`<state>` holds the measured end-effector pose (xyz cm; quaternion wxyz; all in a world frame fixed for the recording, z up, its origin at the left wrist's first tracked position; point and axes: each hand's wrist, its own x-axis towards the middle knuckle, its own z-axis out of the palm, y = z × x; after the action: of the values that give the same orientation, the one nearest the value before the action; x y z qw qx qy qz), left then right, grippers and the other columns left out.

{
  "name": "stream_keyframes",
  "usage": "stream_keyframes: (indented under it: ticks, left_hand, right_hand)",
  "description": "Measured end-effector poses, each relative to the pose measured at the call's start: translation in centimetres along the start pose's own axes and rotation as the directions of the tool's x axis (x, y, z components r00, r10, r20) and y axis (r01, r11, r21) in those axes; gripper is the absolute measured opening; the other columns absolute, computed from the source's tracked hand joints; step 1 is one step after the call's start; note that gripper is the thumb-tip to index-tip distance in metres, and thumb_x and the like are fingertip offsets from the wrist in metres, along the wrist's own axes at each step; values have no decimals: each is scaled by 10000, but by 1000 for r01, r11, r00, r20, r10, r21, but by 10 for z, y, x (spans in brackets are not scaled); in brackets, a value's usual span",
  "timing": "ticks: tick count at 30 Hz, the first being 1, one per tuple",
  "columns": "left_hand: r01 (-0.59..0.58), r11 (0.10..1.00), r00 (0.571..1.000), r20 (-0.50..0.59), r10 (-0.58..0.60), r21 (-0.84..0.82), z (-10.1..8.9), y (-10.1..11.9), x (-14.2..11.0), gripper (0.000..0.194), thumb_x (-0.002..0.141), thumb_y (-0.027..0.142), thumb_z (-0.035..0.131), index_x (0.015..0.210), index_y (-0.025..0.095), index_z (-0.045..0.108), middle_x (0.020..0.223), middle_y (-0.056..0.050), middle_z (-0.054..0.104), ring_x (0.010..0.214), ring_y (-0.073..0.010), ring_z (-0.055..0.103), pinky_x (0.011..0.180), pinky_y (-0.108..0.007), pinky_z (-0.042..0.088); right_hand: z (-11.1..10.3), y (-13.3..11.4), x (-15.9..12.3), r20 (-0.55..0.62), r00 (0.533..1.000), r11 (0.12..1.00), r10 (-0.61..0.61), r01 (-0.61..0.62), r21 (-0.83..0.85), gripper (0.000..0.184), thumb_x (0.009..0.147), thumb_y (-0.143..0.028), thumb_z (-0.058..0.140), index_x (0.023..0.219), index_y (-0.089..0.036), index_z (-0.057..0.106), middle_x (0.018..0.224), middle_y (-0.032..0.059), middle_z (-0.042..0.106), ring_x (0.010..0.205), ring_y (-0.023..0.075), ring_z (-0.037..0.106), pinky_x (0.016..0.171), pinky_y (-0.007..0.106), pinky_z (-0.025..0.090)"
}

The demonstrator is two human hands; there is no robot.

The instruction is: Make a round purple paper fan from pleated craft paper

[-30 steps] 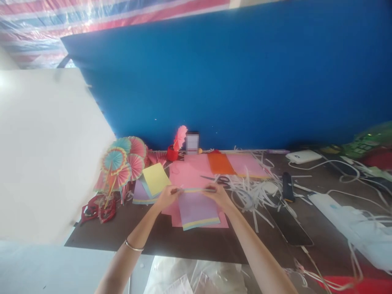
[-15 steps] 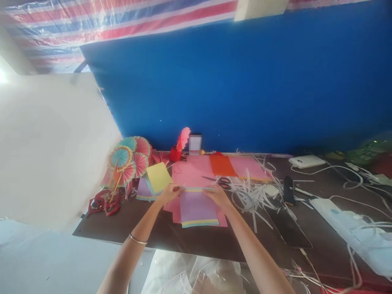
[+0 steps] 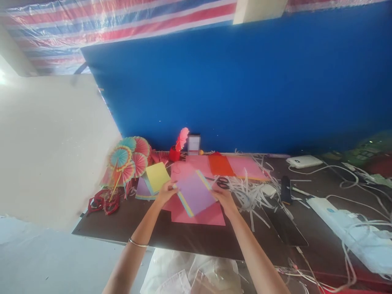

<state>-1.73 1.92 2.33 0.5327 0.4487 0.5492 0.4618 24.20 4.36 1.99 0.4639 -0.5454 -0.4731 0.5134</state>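
Between my hands is a purple sheet of paper [image 3: 196,194] with yellow and light blue strips along two opposite edges, tilted over the pink paper [image 3: 196,219] on the table. My left hand [image 3: 167,192] pinches its left corner. At the right corner, the fingers of my right hand [image 3: 223,197] are closed on the same sheet. A pair of scissors [image 3: 222,182] lies just behind my right hand, its blades partly covered by the purple sheet. Yellow paper [image 3: 158,177] rests on purple and blue sheets beside my left hand.
Folded paper fans [image 3: 121,158] stand at the left, near a red ribbon-like item [image 3: 104,202]. White paper strips [image 3: 249,196] are heaped at the right, beside a phone [image 3: 288,226], a power strip [image 3: 343,228] and cables. A blue panel [image 3: 229,90] rises behind the table.
The purple sheet has turned from lying straight to a slanted, diamond-like position, its coloured strips now at left and upper right. Both hands still grip it, the right one a little lower.
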Motion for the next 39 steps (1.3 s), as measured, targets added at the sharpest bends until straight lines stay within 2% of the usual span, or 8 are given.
stream_keyframes:
  ticks: [9,13,21,24,27,31,36,39]
  left_hand:
    - [21,971,996,-82,-41,-240,1,0,6,383,586,453,723,774,132,632,703,-28,625,663,-138,614,644,-265,500]
    - [27,963,996,-74,-49,-270,1,-3,7,410,624,431,709,920,164,611,760,-22,630,708,-129,623,685,-261,499]
    - [-95,989,972,-225,67,-116,5,-6,16,400,745,380,600,1098,232,483,1090,-72,591,885,-152,623,735,-273,497]
    - [-230,961,937,-231,261,153,5,0,3,331,812,367,499,1109,221,496,1180,-102,541,1030,-193,568,835,-329,472]
    - [-502,684,825,55,563,529,3,1,-17,339,794,290,526,1121,199,530,1214,-126,515,1168,-235,459,979,-413,368]
    - [-694,332,704,507,497,639,2,-4,-32,313,779,183,538,1087,225,578,1209,-91,546,1174,-236,453,992,-412,353]
    - [-627,247,772,546,326,739,-1,-9,-26,334,809,58,406,1037,204,603,989,-78,646,930,-192,593,837,-330,445]
    - [-628,221,773,566,286,746,-2,-8,-25,361,815,63,387,1088,202,578,1025,-79,637,930,-195,594,800,-306,451]
  right_hand:
    - [4,5,-19,31,998,992,-63,66,-104,301,630,-436,666,715,-150,703,735,69,685,760,254,620,704,346,467]
    - [2,7,-20,56,996,995,-63,67,-79,313,626,-449,675,720,-152,709,755,76,692,778,267,624,731,364,467]
    - [5,12,-22,44,997,997,-64,66,-42,345,607,-482,707,735,-161,705,739,63,690,769,259,627,715,357,479]
    - [6,15,-21,-8,998,998,-60,60,4,361,590,-489,716,736,-160,699,744,61,690,776,260,628,707,353,483]
    - [10,19,-19,-32,998,998,-55,56,22,400,593,-505,705,771,-148,694,760,73,690,769,264,630,687,356,489]
    - [14,22,-16,-13,1000,999,-29,29,45,450,605,-529,687,832,-141,675,731,78,680,727,261,636,630,355,503]
    - [8,20,-18,-3,984,968,-177,174,-182,469,679,-492,633,1000,-151,606,913,109,660,821,261,624,700,386,504]
    - [-2,17,-22,182,902,825,-392,432,-365,440,676,-415,661,1052,-196,595,1158,117,563,986,262,564,796,399,480]
